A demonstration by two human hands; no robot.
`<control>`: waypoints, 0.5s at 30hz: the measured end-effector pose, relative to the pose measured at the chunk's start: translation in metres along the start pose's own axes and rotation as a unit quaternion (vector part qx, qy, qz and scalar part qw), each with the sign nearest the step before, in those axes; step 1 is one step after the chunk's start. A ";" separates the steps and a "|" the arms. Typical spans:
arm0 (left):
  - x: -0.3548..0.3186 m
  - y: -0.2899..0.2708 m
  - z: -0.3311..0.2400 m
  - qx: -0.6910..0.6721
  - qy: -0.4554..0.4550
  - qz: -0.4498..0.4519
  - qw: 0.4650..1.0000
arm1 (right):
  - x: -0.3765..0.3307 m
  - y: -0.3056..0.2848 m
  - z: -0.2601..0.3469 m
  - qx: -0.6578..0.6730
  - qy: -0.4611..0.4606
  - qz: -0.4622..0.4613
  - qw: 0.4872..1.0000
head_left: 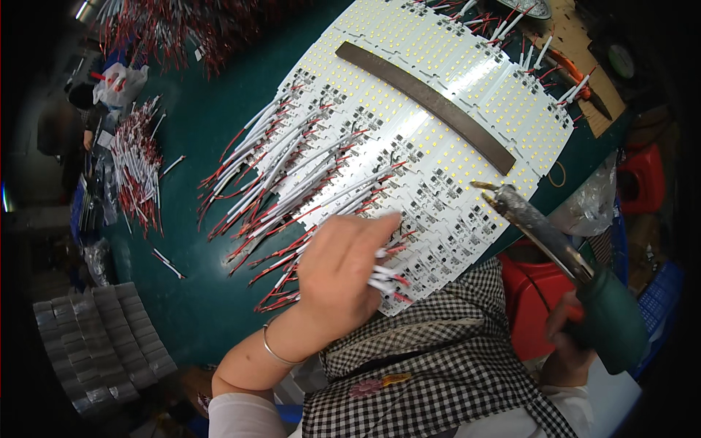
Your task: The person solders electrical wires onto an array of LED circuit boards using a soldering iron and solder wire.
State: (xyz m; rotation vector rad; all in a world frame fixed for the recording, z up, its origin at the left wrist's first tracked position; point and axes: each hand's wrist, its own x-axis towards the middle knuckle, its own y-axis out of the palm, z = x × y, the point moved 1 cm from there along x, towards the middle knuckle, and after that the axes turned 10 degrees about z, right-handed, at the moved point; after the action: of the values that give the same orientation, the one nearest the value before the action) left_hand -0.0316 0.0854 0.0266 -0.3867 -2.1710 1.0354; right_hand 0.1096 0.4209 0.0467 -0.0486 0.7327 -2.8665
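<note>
My left hand [339,274] grips a bundle of red and white wires [387,281] near the front edge of a large sheet of white LED circuit boards [453,87]. Many more red and white wire leads [292,182] fan out leftward across the boards. My right hand [566,343] holds a soldering iron [562,255] by its green handle, its metal tip raised just off the boards' right edge. A long dark bar [427,102] lies diagonally across the boards.
The boards lie on a dark green table [197,146]. Piles of loose red and white wires [139,168] sit at the left. Stacked grey parts [98,343] stand at lower left. A red stool [533,292] and clear plastic bag [588,208] are at the right.
</note>
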 end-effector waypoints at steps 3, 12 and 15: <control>0.007 -0.007 -0.006 -0.032 -0.070 -0.007 0.997 | 0.002 0.003 -0.006 0.050 -0.025 0.016 0.998; 0.012 -0.002 -0.005 0.027 -0.059 0.117 0.991 | 0.016 0.020 0.014 0.135 0.104 0.026 0.985; 0.014 -0.004 -0.006 0.044 -0.070 0.120 0.989 | 0.020 0.020 0.019 0.130 0.148 -0.008 0.980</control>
State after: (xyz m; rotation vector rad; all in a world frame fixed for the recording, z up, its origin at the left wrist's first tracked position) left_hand -0.0368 0.0933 0.0390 -0.5592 -2.2309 1.3221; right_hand 0.0949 0.3908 0.0530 0.4182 0.3951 -2.9929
